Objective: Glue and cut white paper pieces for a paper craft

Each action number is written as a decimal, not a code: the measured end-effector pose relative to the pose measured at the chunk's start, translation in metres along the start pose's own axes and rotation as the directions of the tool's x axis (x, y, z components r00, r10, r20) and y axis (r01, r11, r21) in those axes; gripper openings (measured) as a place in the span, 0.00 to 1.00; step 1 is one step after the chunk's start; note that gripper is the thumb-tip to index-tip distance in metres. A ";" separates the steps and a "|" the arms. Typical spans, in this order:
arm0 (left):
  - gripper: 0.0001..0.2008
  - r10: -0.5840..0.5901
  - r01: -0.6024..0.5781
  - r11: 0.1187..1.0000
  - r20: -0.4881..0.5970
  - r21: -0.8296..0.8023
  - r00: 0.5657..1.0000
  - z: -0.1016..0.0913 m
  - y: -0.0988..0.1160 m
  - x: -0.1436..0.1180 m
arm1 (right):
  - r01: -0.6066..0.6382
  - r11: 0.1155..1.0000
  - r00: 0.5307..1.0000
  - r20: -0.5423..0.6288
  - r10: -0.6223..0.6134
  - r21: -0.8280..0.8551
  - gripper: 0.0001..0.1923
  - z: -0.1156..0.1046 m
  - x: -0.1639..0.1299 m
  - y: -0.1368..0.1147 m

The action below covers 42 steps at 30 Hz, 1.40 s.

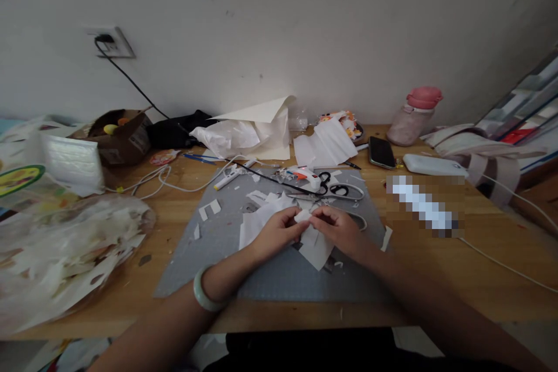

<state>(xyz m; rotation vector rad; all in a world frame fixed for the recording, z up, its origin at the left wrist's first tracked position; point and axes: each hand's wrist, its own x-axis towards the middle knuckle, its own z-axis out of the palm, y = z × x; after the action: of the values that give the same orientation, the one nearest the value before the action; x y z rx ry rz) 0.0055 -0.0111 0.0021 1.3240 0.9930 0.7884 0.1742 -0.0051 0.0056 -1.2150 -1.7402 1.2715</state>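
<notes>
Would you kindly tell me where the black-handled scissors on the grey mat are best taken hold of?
Probably by the black finger loops: the scissors lie flat on the grey mat, beyond both hands, loops facing up. Come from above, since the glue gun crowds their left side.

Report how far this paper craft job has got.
Done: white pieces are cut, with offcuts on the grey mat. In hand: left hand and right hand pinch a small white paper piece. Left: cut sheets lie unassembled; the glue gun lies unused.

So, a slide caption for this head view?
Both hands, left and right, pinch a small white paper piece over a grey mat.
</notes>
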 end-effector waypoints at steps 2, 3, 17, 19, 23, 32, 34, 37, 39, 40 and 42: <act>0.15 -0.003 0.002 1.000 -0.014 -0.013 1.000 0.000 0.000 0.000 | 0.016 1.000 1.000 -0.008 -0.016 -0.001 0.09 0.001 0.000 0.001; 0.15 -0.004 0.003 1.000 -0.024 -0.025 1.000 0.000 0.000 0.000 | 0.019 1.000 1.000 -0.012 -0.019 0.007 0.10 0.001 0.000 0.001; 0.15 0.015 -0.016 0.999 -0.026 -0.029 1.000 0.000 -0.002 0.001 | 0.008 0.999 1.000 -0.021 -0.007 0.038 0.08 0.004 -0.001 0.008; 0.16 0.017 -0.017 1.000 -0.005 -0.017 1.000 -0.001 -0.003 0.001 | 0.019 0.999 0.999 -0.048 -0.017 0.048 0.08 0.003 0.000 0.006; 0.16 0.016 -0.016 1.000 -0.010 -0.019 1.000 0.000 -0.002 0.000 | -0.015 0.997 0.998 -0.057 0.019 0.069 0.09 0.002 0.001 0.002; 0.15 -0.012 0.012 0.999 -0.006 0.035 1.000 0.001 0.002 -0.001 | -0.052 0.996 0.998 0.022 0.051 0.069 0.07 0.002 -0.002 -0.001; 0.16 -0.021 0.021 0.999 -0.010 0.040 1.000 0.001 0.003 -0.001 | -0.052 0.996 0.998 0.037 0.049 0.067 0.08 0.001 -0.002 -0.001; 0.16 -0.028 0.029 0.999 -0.020 0.020 0.999 0.001 0.003 0.000 | -0.032 0.997 0.999 0.035 0.030 0.064 0.08 0.000 -0.001 0.001; 0.16 -0.037 0.036 0.999 -0.034 -0.020 0.999 0.001 0.003 0.000 | -0.009 0.999 1.000 0.016 0.009 0.051 0.08 0.000 0.000 0.002; 0.15 -0.042 0.040 0.998 -0.045 -0.043 0.998 0.001 0.002 0.001 | 0.002 0.999 1.000 0.004 -0.002 0.041 0.08 0.000 0.001 0.002; 0.15 -0.057 0.051 0.995 -0.073 -0.085 0.996 0.000 0.001 0.001 | 0.021 1.000 0.999 -0.027 -0.020 0.023 0.08 -0.002 0.002 0.004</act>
<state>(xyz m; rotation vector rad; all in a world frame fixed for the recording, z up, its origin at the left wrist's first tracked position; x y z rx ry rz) 0.0060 -0.0098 0.0033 1.1987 1.0403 0.8350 0.1760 -0.0019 0.0026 -1.1929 -1.7097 1.2550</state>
